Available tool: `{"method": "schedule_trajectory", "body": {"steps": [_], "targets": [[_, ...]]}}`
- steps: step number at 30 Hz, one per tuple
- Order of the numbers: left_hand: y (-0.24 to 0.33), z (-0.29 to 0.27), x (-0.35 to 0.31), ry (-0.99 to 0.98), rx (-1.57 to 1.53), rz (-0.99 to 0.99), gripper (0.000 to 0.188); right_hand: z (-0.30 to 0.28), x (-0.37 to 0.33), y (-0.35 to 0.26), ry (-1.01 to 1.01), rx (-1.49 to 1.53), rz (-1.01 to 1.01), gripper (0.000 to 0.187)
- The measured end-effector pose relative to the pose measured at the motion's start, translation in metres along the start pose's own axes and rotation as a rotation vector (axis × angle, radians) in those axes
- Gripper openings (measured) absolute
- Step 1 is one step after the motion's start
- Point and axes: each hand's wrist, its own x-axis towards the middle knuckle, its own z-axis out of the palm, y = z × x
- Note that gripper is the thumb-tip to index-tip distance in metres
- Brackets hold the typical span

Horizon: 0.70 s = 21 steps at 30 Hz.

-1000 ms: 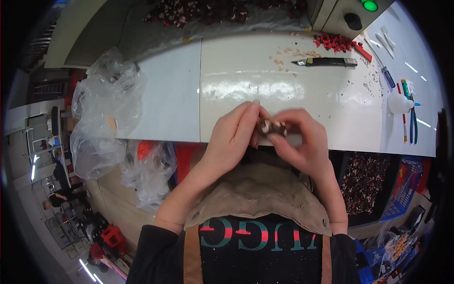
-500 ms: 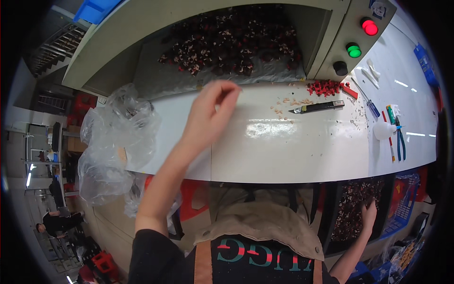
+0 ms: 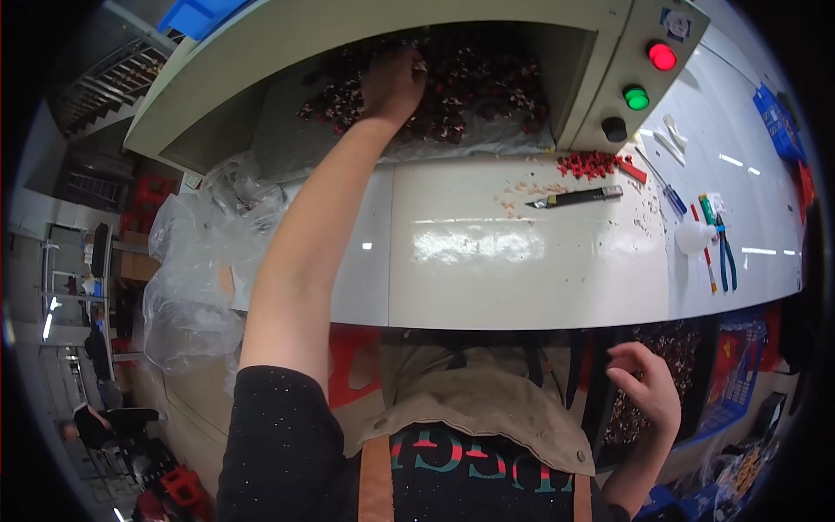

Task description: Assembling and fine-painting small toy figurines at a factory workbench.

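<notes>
My left hand (image 3: 391, 87) reaches into the wide opening of a beige machine (image 3: 584, 83). Its fingers are curled over a heap of small dark, red and pale parts (image 3: 461, 91) on a grey sheet (image 3: 287, 130). A pale bit shows by the fingertips, but what they grip is not clear. Below the table's front edge, my right hand (image 3: 646, 387) hovers over a black bin (image 3: 631, 431) filled with similar small parts. Its fingers are bent, the thumb stands apart, and nothing shows in it.
On the white table (image 3: 487, 287) lie a black cutter knife (image 3: 574, 198), small red pieces (image 3: 587, 163), a screwdriver (image 3: 671, 196), pliers (image 3: 728, 257) and a white bottle (image 3: 693, 237). Clear plastic bags (image 3: 196, 270) bulge at the left. A blue basket (image 3: 739, 374) stands beside the bin.
My left hand has moved from above the table's back edge forward into the machine, onto the heap. My right hand has lifted out of the bin's parts and shifted a little left.
</notes>
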Motion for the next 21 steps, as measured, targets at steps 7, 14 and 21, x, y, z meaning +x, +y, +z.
{"method": "schedule_trajectory", "body": {"steps": [7,14,21], "targets": [[0.067,-0.046,-0.107,-0.228,-1.053,-0.294,0.035,0.049,0.036,-0.038,0.009,0.12,-0.364,0.025],[0.125,-0.083,-0.251,-0.457,-1.197,-0.304,0.047,0.116,0.094,-0.069,-0.091,0.316,-0.645,0.027],[0.127,-0.096,-0.256,-0.592,-1.406,-0.603,0.048,0.125,0.105,-0.055,-0.077,0.458,-0.625,0.017]]}}
